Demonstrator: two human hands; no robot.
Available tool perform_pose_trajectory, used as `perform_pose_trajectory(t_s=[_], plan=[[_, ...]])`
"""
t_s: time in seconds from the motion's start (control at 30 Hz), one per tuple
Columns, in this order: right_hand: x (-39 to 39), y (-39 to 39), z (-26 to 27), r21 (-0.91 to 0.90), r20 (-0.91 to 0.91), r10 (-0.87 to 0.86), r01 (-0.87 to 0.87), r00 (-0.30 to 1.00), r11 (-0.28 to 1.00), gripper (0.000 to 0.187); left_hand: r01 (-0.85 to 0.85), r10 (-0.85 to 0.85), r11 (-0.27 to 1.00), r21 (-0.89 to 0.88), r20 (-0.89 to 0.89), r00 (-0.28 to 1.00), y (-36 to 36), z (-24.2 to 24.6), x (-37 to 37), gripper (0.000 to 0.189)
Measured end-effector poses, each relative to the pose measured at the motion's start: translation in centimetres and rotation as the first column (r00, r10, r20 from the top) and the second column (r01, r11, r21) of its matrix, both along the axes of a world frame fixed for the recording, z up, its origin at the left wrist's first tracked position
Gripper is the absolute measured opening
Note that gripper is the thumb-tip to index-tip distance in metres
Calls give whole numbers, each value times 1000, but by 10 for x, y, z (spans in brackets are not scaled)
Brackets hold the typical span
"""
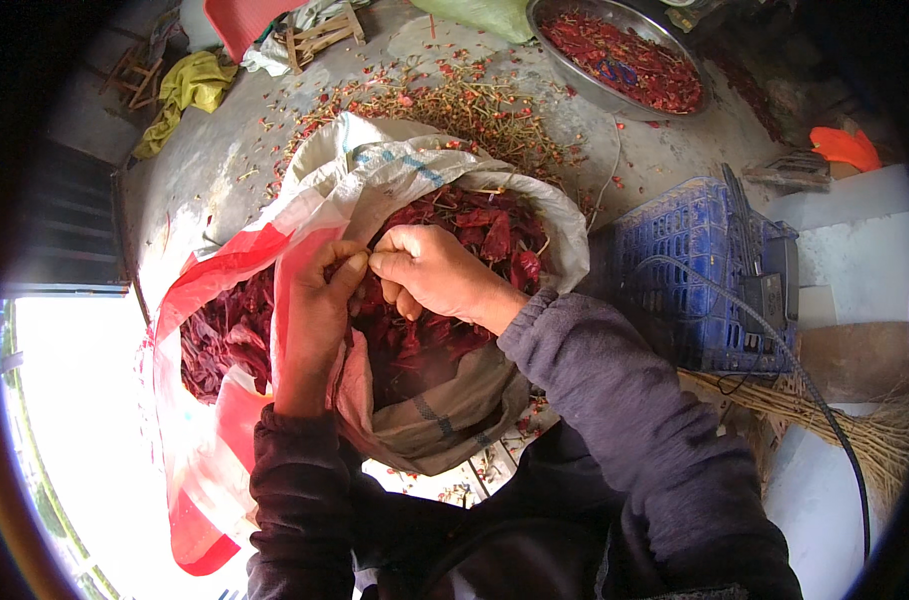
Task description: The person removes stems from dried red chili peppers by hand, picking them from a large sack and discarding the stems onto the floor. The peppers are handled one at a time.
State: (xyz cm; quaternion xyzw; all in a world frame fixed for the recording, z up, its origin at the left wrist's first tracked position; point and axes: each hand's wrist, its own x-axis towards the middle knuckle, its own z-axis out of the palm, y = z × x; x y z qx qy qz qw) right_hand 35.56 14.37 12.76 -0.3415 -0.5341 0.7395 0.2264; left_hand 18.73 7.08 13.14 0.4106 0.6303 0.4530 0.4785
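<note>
Two open woven plastic sacks of dried red chillies stand before me. My left hand (pixel 323 300) is over the place where the red-and-white sack (pixel 248 259) meets the white one (pixel 567 217). Its thumb and forefinger are pinched, with the fingertips almost touching those of my right hand (pixel 424 270). The right hand is above the dried chillies (pixel 499 232) in the white sack, its thumb and forefinger also pinched. Something small and dark shows between the fingertips; I cannot tell what it is. More dried chillies (pixel 233 330) lie in the red-and-white sack at the left.
Chilli stems (pixel 492 105) are scattered on the concrete floor beyond the sacks. A metal basin (pixel 597 94) of red chillies stands at the back right. At the right are a blue plastic crate (pixel 649 247), a cable and a bundle of dry twigs (pixel 859 427). A small wooden stool (pixel 327 34) is at the back.
</note>
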Motion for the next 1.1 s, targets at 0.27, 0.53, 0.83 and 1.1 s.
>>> perform_pose_trajectory(t_s=[0.27, 0.53, 0.83, 1.1], plan=[[4, 6, 10, 256, 197, 178, -226, 964, 940, 23, 220, 110, 902, 372, -690, 715, -12, -4, -3, 5], [-9, -47, 29, 354, -44, 505, -459, 862, 815, 24, -133, 280, 958, 252, -741, 610, 4, 18, -27, 17], [0, 40, 5, 870, 194, -408, 36, 892, 491, 32, -291, 313, 949, 119, -451, 836, -4, 7, -34, 29], [-3, -16, -79, 685, 728, -168, -715, 664, 142, 16, -81, 104, 991, 105, -235, 967, 1, 3, -40, 19]])
